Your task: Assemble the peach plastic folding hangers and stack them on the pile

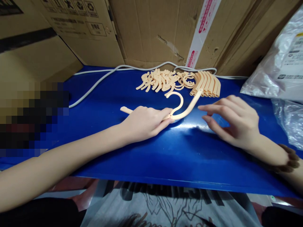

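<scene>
My left hand is closed round the middle of a cream plastic hanger, just above the blue table. Its hook curves up above my fingertips; one arm extends right and upward, the other shows its tip left of my hand. To the right, my right hand hovers apart from the hanger with thumb and fingers apart, nothing between them. Behind the hanger lie a loose pile of small curved cream pieces, several cream hooks and a neat row of cream hanger arms.
The blue table has a front edge near my body. Cardboard boxes stand along its back and left. A white cable runs along the back. Clear plastic bags lie at the right. A blurred-out patch covers the left side.
</scene>
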Demonstrator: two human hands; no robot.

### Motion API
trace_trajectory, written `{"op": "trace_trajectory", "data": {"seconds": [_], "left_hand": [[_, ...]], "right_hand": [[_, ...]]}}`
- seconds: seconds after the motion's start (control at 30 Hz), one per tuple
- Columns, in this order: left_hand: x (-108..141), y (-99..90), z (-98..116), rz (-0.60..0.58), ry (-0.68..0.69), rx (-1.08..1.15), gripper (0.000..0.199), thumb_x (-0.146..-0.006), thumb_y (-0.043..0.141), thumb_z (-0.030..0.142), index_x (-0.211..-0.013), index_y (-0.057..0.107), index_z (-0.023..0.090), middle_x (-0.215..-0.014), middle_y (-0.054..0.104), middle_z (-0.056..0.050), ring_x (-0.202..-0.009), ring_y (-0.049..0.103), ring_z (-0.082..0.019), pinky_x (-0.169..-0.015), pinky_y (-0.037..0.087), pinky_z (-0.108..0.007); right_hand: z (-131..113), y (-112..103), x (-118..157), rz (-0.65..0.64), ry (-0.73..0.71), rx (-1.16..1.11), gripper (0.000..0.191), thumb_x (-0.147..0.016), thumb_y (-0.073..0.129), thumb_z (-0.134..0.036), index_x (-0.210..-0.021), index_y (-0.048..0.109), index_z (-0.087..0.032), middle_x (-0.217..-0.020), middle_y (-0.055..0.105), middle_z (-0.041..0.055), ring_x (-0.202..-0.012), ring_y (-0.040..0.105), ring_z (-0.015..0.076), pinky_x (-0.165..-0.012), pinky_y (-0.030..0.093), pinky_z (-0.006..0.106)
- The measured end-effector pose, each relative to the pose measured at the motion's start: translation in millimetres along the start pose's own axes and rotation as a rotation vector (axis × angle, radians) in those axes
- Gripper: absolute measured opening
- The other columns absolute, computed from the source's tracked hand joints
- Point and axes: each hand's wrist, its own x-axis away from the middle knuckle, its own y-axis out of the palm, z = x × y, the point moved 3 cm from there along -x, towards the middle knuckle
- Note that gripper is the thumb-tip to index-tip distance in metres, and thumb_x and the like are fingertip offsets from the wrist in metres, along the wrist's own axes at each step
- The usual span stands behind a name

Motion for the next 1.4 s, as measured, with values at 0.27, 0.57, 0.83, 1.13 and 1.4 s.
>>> {"op": "trace_trajectory", "data": {"seconds": [0.27,0.57,0.83,1.13,1.4], "left_hand": [[1,2.1,3,-0.009,0.001,0.014,0.039,-0.111,0.043,0.046,-0.133,0.064,0.021,-0.102,0.082,-0.004,-0.087,0.079,-0.030,-0.060,0.034,-0.032],[8,5.1,4,0.274,0.197,-0.008,0.038,-0.112,0.043,0.042,-0.132,0.066,0.019,-0.092,0.083,-0.001,-0.071,0.078,-0.025,-0.051,0.037,-0.031],[12,5.3,6,0.495,0.333,-0.077,0.034,-0.112,0.045,0.037,-0.123,0.068,0.014,-0.085,0.082,0.001,-0.060,0.076,-0.020,-0.044,0.039,-0.032],[13,3.2,10,0.512,0.388,-0.127,0.038,-0.113,0.040,0.038,-0.116,0.070,0.017,-0.077,0.080,0.002,-0.055,0.073,-0.017,-0.042,0.037,-0.032],[17,7.0,14,0.547,0.455,-0.200,0.044,-0.114,0.037,0.038,-0.104,0.074,0.016,-0.070,0.076,0.003,-0.055,0.072,-0.016,-0.046,0.041,-0.033]], "right_hand": [[-18,6,-3,-0.080,-0.204,0.023,0.033,-0.107,0.055,-0.025,-0.136,0.058,-0.010,-0.079,0.065,0.0015,-0.067,0.056,0.0169,-0.062,0.045,0.029],[-13,10,-1,-0.129,-0.177,0.018,0.036,-0.108,0.055,-0.030,-0.138,0.057,-0.012,-0.089,0.069,0.0051,-0.076,0.061,0.0191,-0.068,0.050,0.030],[-14,12,-2,-0.146,-0.166,0.015,0.050,-0.107,0.054,-0.033,-0.153,0.049,-0.013,-0.093,0.071,0.0055,-0.078,0.063,0.0196,-0.069,0.051,0.030],[-12,15,1,-0.171,-0.163,0.023,0.054,-0.108,0.053,-0.035,-0.156,0.047,-0.012,-0.097,0.072,0.0077,-0.082,0.064,0.0216,-0.073,0.051,0.032],[-12,18,-1,-0.203,-0.163,-0.038,0.036,-0.109,0.051,-0.039,-0.129,0.064,-0.011,-0.105,0.076,0.0109,-0.089,0.066,0.0224,-0.077,0.053,0.033]]}}
